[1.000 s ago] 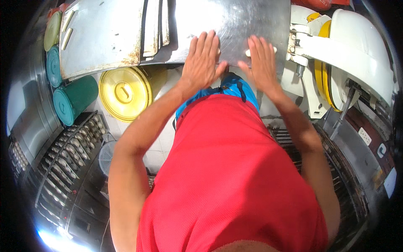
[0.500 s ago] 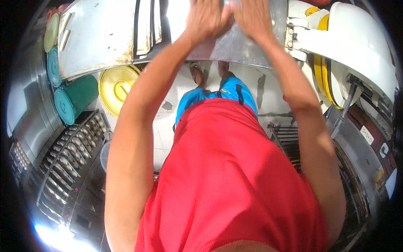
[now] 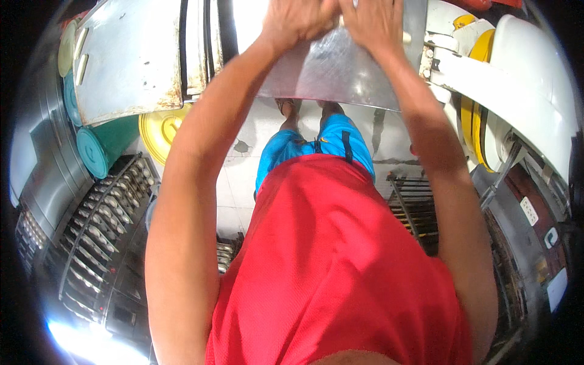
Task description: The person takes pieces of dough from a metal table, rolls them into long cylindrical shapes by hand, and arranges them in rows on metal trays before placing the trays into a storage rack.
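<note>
My left hand [image 3: 298,23] and my right hand [image 3: 375,25] are side by side at the top edge, over a shiny metal tabletop [image 3: 340,76]. Both lie palm down with their thumbs toward each other, nearly touching. The fingers that show are stretched out; their tips run past the picture's edge. A small pale piece [image 3: 341,21] shows between the thumbs, and another pale end [image 3: 406,38] sticks out beside my right hand. What lies under the palms is hidden.
Left of the tabletop is a worn metal panel [image 3: 131,61] with rusty edges. Below it are a yellow lid [image 3: 159,135] and a green lidded bin [image 3: 94,152]. A white machine [image 3: 529,79] with yellow parts is at the right. Racks of metal moulds [image 3: 97,222] line the left.
The tabletop and machine sit slightly lower in the picture as the view has tilted. My hands stay together at the top, the right one shifted a little to the right.
</note>
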